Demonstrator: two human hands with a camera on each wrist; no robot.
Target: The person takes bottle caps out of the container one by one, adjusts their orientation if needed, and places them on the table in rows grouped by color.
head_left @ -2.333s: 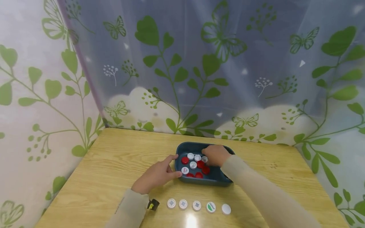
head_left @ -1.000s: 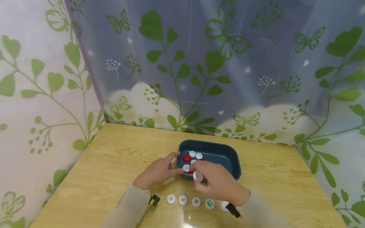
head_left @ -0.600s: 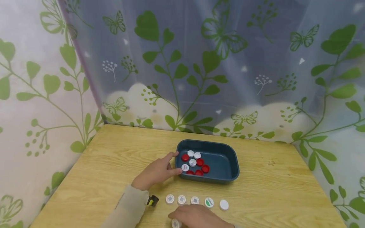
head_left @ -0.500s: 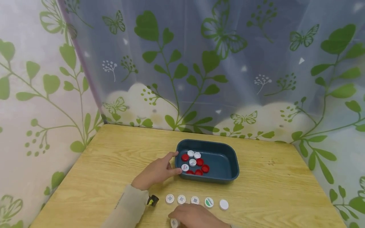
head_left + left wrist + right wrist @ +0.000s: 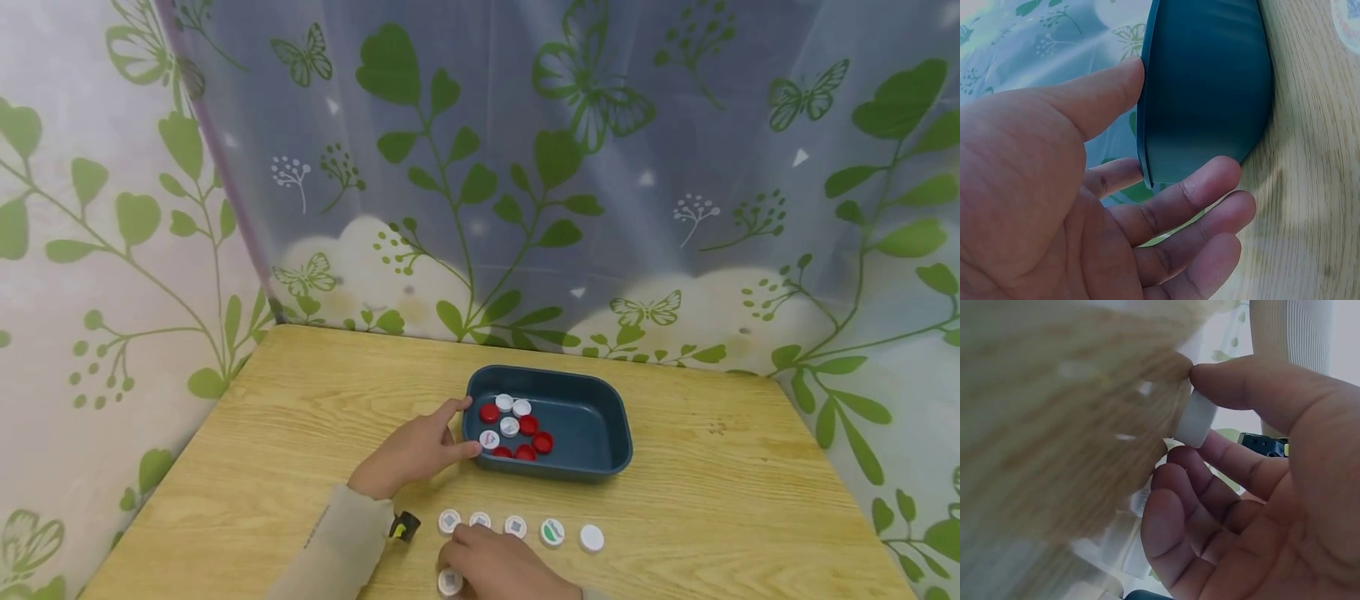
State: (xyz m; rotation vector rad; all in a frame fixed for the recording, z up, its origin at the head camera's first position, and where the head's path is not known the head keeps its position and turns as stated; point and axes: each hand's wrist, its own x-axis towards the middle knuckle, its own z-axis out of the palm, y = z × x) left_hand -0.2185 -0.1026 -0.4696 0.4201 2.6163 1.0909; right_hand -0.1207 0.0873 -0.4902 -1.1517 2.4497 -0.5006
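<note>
My right hand (image 5: 504,565) pinches a white bottle cap (image 5: 450,582) between thumb and index finger, at the table surface in front of a row of caps. In the right wrist view that white cap (image 5: 1196,420) stands edge-on at the wood. My left hand (image 5: 411,450) touches the left end of a dark blue tray (image 5: 592,475) with thumb and index finger, which are spread along its rim. Up close, the other left fingers (image 5: 1194,215) extend loosely beside the tray wall (image 5: 1210,87). Red caps (image 5: 542,442) and white caps (image 5: 509,427) lie in the tray's left half.
Several white caps line up before the tray, among them a green-marked cap (image 5: 552,532) and a plain one (image 5: 592,538). The right hand partly covers the row. A wooden table (image 5: 712,500) meets a leaf-patterned curtain (image 5: 660,208) behind the tray.
My right hand has taken a white cap out of the tray, brought it in front of the row, and shifted slightly left with it. The left hand stays at the tray.
</note>
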